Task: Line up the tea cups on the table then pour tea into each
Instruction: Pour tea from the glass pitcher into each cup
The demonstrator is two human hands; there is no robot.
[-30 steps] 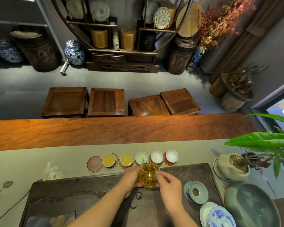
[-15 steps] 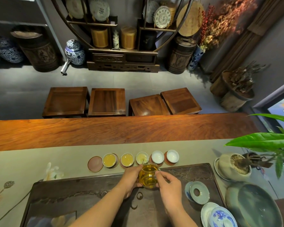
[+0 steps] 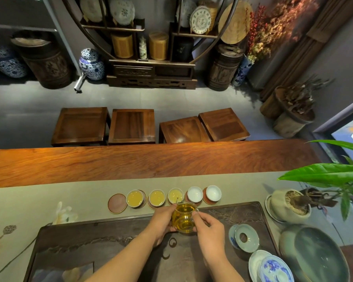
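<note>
Now: both my hands on the glass pitcher (image 3: 183, 219), held over the far edge of the dark tea tray (image 3: 245, 212). Left hand (image 3: 161, 220) cupped against its left wall, fingers closed around the glass. Right hand (image 3: 209, 231) pinches the handle side, thumb and forefinger together on it. Pitcher tipped away from me, spout over the third cup (image 3: 175, 195).

Row of five cups just beyond my fingers, each on a reddish coaster, on the grey desk (image 3: 49, 198) runner. First cup (image 3: 135, 198) and second cup (image 3: 157, 198), beyond my left hand: full of yellow tea. Third cup: tea now deeper and yellower than a second ago, when it showed only a pale film. Fourth cup (image 3: 195, 194) and fifth cup (image 3: 213, 192), beyond my right hand: white inside, no tea. Bare coaster (image 3: 117, 203) at the far left end of the row.

Hands and pitcher hardly shifted since the earlier frame; grip unchanged.

To the right of my right hand, on the tray: pale green lid (image 3: 246, 238).
</note>
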